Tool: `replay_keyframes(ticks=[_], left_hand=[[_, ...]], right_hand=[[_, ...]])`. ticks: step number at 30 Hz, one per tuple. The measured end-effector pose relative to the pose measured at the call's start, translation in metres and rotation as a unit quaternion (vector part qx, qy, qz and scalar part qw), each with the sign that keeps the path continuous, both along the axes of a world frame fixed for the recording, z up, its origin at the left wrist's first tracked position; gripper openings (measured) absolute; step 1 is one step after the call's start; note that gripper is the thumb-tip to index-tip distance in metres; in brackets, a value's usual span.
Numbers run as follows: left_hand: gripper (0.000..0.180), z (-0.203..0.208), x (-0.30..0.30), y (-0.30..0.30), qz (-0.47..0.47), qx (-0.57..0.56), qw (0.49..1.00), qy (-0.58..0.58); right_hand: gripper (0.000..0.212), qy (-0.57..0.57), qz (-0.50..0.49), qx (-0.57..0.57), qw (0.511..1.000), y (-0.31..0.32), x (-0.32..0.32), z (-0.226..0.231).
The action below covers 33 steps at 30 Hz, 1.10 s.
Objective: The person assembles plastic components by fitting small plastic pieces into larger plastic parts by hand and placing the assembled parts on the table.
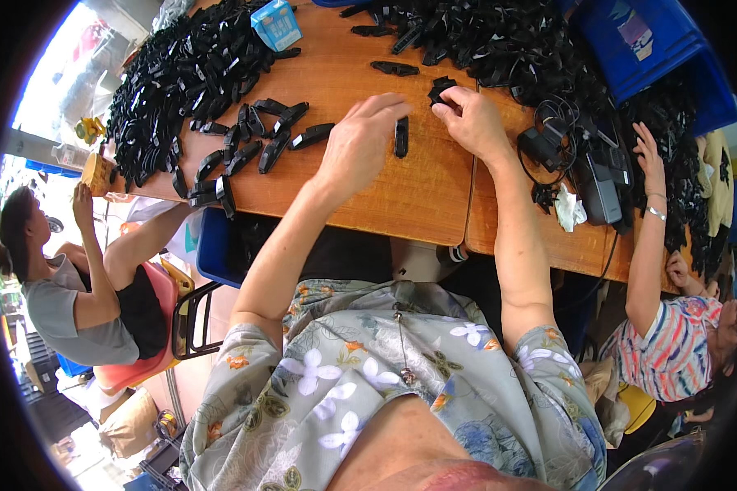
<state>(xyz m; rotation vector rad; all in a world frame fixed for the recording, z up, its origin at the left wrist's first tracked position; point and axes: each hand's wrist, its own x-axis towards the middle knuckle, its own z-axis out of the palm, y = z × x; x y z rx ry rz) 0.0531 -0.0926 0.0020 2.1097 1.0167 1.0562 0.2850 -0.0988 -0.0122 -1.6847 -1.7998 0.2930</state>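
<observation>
My right hand (477, 123) pinches a small black plastic part (441, 88) between thumb and fingers, just above the wooden table. Its exact shape is partly covered by the fingertips. My left hand (360, 143) hovers to the left with its fingers stretched out, holding nothing that I can see. Close by its fingertips, a slim black plastic part (401, 137) lies on the table. Another long black part (394, 68) rests farther off. Left of my left hand, several similar black parts (254, 131) lie loosely scattered.
Large heaps of black parts (180, 82) cover the far left and far right. A blue-white carton (276, 26) stands between them. Black adapters with cables (549, 147) and a crumpled tissue (569, 209) lie right. A blue bin (639, 49) tilts behind. People sit at both sides.
</observation>
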Motion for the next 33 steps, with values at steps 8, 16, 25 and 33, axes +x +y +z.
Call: replay_keyframes(ticks=[8,16,25,33], left_hand=[[0.032,-0.023,-0.015,0.011,-0.048,0.112,0.988,0.094],[0.032,-0.020,-0.014,0.010,-0.028,0.039,0.998,0.046],[0.036,-0.021,-0.011,0.016,-0.043,0.061,0.995,0.061],[0.032,-0.013,-0.025,0.002,0.002,0.170,0.969,0.177]], right_hand=[[0.018,0.065,0.142,-0.045,0.987,-0.009,-0.009,0.012],[0.017,-0.007,0.204,-0.022,0.979,-0.013,-0.010,0.016],[0.013,-0.113,0.223,0.142,0.958,-0.007,-0.041,0.006],[0.013,0.002,0.130,0.197,0.972,0.000,-0.033,-0.004]])
